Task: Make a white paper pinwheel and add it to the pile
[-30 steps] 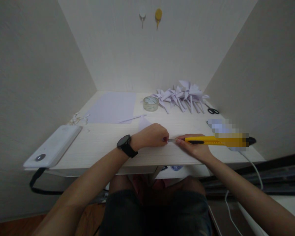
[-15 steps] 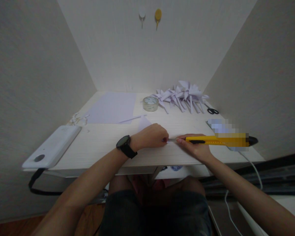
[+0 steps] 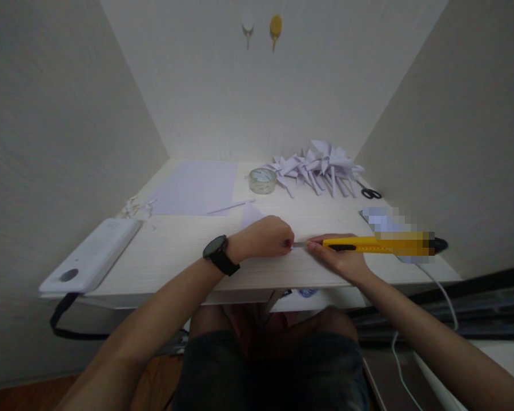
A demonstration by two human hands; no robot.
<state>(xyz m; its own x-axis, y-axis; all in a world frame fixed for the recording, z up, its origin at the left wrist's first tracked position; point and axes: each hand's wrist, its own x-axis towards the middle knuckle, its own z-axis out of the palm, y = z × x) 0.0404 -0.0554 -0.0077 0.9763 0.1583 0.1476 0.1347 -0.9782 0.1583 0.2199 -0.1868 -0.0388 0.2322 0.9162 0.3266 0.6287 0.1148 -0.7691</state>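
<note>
My right hand [image 3: 342,257] is closed around the front of a yellow utility knife [image 3: 355,245], whose bare blade points left. The blade's tip reaches the fingers of my left hand [image 3: 268,237]. That hand, below a black wristwatch, is closed in a pinch, and what lies in its fingers is too small and hidden to name. Just behind it a white paper piece [image 3: 252,213] lies partly covered by the hand. A thin rolled paper stick [image 3: 231,206] rests beyond, over the edge of a large white sheet [image 3: 192,185].
A tape roll [image 3: 262,181] stands near several paper pinwheels [image 3: 312,165] at the back. Black-handled scissors [image 3: 371,194] and a blurred phone [image 3: 374,216] lie on the right. Paper scraps [image 3: 132,208] and a white device [image 3: 92,254] with a black strap occupy the left of the table [image 3: 175,274].
</note>
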